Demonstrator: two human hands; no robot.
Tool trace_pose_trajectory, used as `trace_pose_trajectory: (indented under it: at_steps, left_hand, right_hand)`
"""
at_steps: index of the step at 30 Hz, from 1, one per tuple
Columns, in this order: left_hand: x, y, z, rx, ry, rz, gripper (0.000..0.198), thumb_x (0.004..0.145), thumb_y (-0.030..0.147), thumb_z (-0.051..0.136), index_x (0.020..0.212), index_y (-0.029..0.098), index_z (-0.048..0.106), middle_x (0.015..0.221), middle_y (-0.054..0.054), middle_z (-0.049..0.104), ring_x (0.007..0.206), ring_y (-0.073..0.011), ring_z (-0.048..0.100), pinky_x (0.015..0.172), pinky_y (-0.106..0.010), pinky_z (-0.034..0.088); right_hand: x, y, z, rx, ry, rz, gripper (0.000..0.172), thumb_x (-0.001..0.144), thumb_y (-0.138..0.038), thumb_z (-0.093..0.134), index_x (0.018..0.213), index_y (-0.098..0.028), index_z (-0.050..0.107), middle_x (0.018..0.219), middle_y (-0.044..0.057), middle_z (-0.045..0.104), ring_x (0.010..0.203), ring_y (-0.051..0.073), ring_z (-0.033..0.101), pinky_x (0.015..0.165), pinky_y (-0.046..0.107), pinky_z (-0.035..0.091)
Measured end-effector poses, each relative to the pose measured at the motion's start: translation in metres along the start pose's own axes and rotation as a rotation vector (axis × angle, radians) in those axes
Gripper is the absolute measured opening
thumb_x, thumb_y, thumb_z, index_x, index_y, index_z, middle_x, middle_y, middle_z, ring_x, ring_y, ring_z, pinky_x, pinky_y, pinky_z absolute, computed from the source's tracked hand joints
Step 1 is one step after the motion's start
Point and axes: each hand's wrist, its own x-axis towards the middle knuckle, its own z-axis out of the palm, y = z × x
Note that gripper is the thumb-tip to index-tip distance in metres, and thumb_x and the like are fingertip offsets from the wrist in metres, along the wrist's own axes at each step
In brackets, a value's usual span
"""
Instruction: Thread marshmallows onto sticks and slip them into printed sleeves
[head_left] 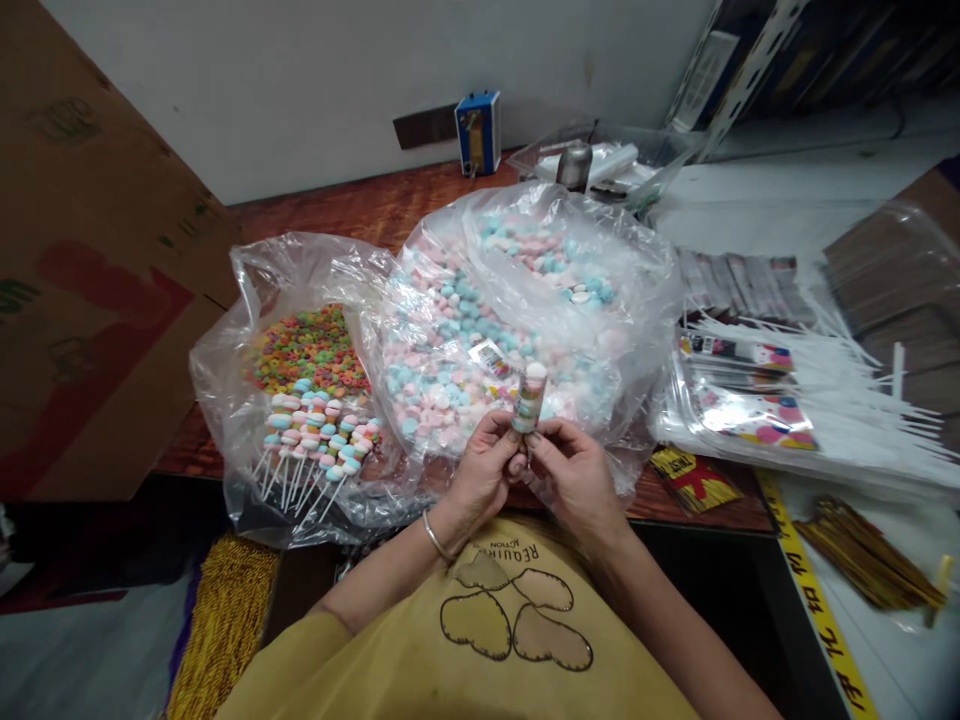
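Upright in front of my chest is a candy stick [530,392], a stack of pastel candies in a clear printed wrapper. My left hand [484,468] is closed round its lower end. Thumb and fingers of my right hand [581,468] pinch the base of the wrapper from the other side; the stick itself is hidden by the fingers. Just behind lies a big clear bag of pink, blue and white candies [435,375], with a small printed wrapper [489,357] on top. To the left, finished-looking candy sticks [315,435] rest beside orange and green candy rings [311,345] in another bag.
A clear tray at right holds white sticks [847,385] and printed wrappers [757,415]. Gold twist ties [874,555] lie lower right, near a yellow tape strip [814,600]. A cardboard box [97,260] stands left; a blue device [478,133] is at the back.
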Motion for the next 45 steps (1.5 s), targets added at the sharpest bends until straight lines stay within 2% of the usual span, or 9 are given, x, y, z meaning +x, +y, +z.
trace_pose_trajectory:
  at_steps: [6, 10, 14, 17, 26, 30, 37, 41, 45]
  left_hand:
    - [0.008, 0.029, -0.021, 0.685, -0.244, 0.466, 0.017, 0.089, 0.039, 0.070, 0.091, 0.023, 0.073, 0.130, -0.010, 0.062, 0.122, -0.0238, 0.059, 0.105, -0.042, 0.049]
    - [-0.012, 0.071, -0.025, 0.759, -0.078, 0.702, 0.024, 0.097, 0.032, 0.059, 0.117, 0.028, 0.069, 0.120, -0.010, 0.066, 0.112, -0.0212, 0.064, 0.095, -0.040, 0.054]
    - [-0.035, 0.101, -0.015, 0.945, -0.525, 0.505, 0.025, 0.099, 0.029, 0.054, 0.090, 0.026, 0.077, 0.069, -0.003, 0.067, 0.061, -0.0142, 0.062, 0.060, -0.029, 0.052]
    - [-0.033, 0.100, -0.006, 1.079, -0.506, 0.407, 0.030, 0.101, 0.023, 0.049, 0.096, 0.025, 0.078, 0.085, -0.006, 0.074, 0.080, -0.0176, 0.071, 0.073, -0.032, 0.058]
    - [-0.016, 0.091, -0.014, 1.302, -0.556, 0.669, 0.034, 0.088, 0.004, 0.059, 0.085, 0.031, 0.081, 0.160, 0.002, 0.044, 0.154, -0.0316, 0.031, 0.113, -0.059, 0.046]
    - [-0.019, 0.080, -0.022, 1.388, -0.285, 0.749, 0.034, 0.086, 0.000, 0.052, 0.086, 0.023, 0.078, 0.167, -0.003, 0.032, 0.159, -0.0342, 0.013, 0.118, -0.069, 0.032]
    - [-0.053, 0.090, -0.050, 0.408, -0.190, 0.213, 0.033, 0.094, 0.046, 0.059, 0.096, 0.017, 0.076, 0.120, -0.014, 0.073, 0.120, -0.0322, 0.065, 0.104, -0.047, 0.052]
    - [-0.097, 0.102, -0.080, 0.127, 0.238, 0.261, 0.039, 0.083, 0.052, 0.075, 0.096, 0.015, 0.075, 0.095, -0.012, 0.076, 0.091, -0.0239, 0.073, 0.087, -0.037, 0.057]
    - [-0.178, 0.116, -0.137, 0.535, 0.763, 0.567, 0.036, 0.071, 0.051, 0.084, 0.080, 0.019, 0.070, 0.080, -0.003, 0.072, 0.076, -0.0165, 0.068, 0.076, -0.028, 0.054]
  right_hand:
    - [-0.001, -0.007, -0.008, 0.001, -0.134, 0.083, 0.023, 0.076, -0.037, 0.072, 0.070, -0.022, 0.056, 0.053, -0.008, 0.042, 0.044, 0.008, 0.031, 0.041, 0.022, 0.029]
    - [-0.003, -0.020, -0.017, -0.566, 0.005, -0.428, 0.009, 0.084, -0.021, 0.063, 0.075, -0.022, 0.060, 0.067, -0.002, 0.057, 0.059, 0.013, 0.050, 0.054, 0.026, 0.042]
    - [-0.004, -0.044, -0.022, -1.051, 0.053, -1.019, 0.014, 0.084, -0.010, 0.063, 0.088, -0.024, 0.066, 0.076, 0.002, 0.066, 0.071, 0.018, 0.061, 0.066, 0.031, 0.049]
    - [-0.010, -0.052, -0.014, -1.102, -0.061, -1.237, 0.018, 0.084, -0.010, 0.068, 0.097, -0.024, 0.067, 0.082, 0.004, 0.071, 0.072, 0.018, 0.062, 0.067, 0.032, 0.050]
    - [0.007, -0.038, -0.004, -0.423, -0.303, -0.291, 0.012, 0.084, -0.024, 0.063, 0.073, -0.021, 0.061, 0.067, -0.003, 0.059, 0.062, 0.014, 0.055, 0.058, 0.026, 0.045]
    - [0.011, -0.039, -0.003, -0.435, -0.316, -0.254, 0.009, 0.081, -0.023, 0.065, 0.073, -0.020, 0.061, 0.065, -0.003, 0.056, 0.060, 0.012, 0.051, 0.056, 0.024, 0.042]
    - [0.002, -0.016, 0.067, -0.723, -0.434, -0.756, 0.015, 0.090, -0.016, 0.060, 0.076, -0.022, 0.060, 0.070, -0.001, 0.056, 0.061, 0.013, 0.050, 0.059, 0.026, 0.041]
    - [-0.010, 0.015, 0.116, -0.701, -0.820, -0.912, 0.018, 0.099, -0.017, 0.051, 0.095, -0.021, 0.068, 0.089, 0.007, 0.069, 0.082, 0.019, 0.066, 0.073, 0.030, 0.052]
    - [-0.012, 0.018, 0.117, -0.630, -0.916, -0.810, 0.021, 0.101, -0.016, 0.053, 0.117, -0.020, 0.066, 0.106, 0.009, 0.071, 0.094, 0.019, 0.069, 0.080, 0.031, 0.055]
